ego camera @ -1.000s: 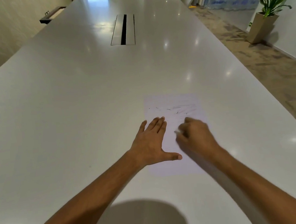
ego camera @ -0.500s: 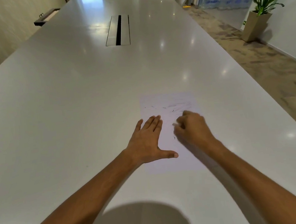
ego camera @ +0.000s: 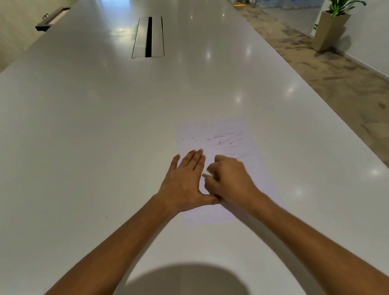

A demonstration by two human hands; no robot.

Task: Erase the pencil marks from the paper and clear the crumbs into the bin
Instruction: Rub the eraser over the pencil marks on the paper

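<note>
While my flat left hand (ego camera: 185, 186) pins the white paper sheet (ego camera: 224, 168) to the glossy white table (ego camera: 92, 133), my curled right hand (ego camera: 230, 179) pinches a small white eraser (ego camera: 206, 175), mid-rub, and the faint grey pencil scribbles (ego camera: 229, 141) beyond need firm strokes next.

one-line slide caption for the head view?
Left hand flat on the paper, right hand rubbing an eraser over pencil marks.

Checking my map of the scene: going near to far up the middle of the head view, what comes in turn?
Flat left hand → white paper sheet with pencil marks → recessed grey cable slot in the white table.
</note>
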